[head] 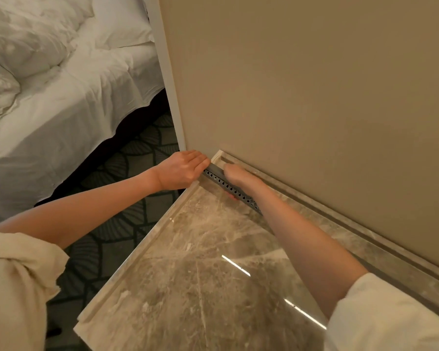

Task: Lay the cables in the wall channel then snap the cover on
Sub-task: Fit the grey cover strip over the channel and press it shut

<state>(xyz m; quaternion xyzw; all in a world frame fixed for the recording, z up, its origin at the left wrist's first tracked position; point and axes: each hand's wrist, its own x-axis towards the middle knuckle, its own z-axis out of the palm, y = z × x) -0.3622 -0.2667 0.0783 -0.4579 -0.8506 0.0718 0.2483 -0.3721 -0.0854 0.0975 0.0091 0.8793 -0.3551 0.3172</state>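
Both hands are gripping the perforated grey channel (227,184) — left hand (181,171) pinching its end, right hand (238,176) wrapping its middle — low against the wall (314,97) above the marble ledge (200,262). Cables aren't showing; tilting could be stopping it seating flush.

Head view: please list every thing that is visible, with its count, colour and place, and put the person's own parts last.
Perforated channel strip: one, grey with a row of small holes, along the far edge of the marble top, at the foot of the wall.
Marble top: one, brown and beige, glossy, lower centre.
Marble ledge: one, beige, along the wall base.
Wall: one, tan, upper right.
Bed: one, rumpled white linen, upper left.
Carpet: one, dark with fan pattern, between bed and marble top.
Cables: none visible.
Sleeves: two, cream, bottom corners.
Left hand: on the strip's far end.
Right hand: gripping the strip.
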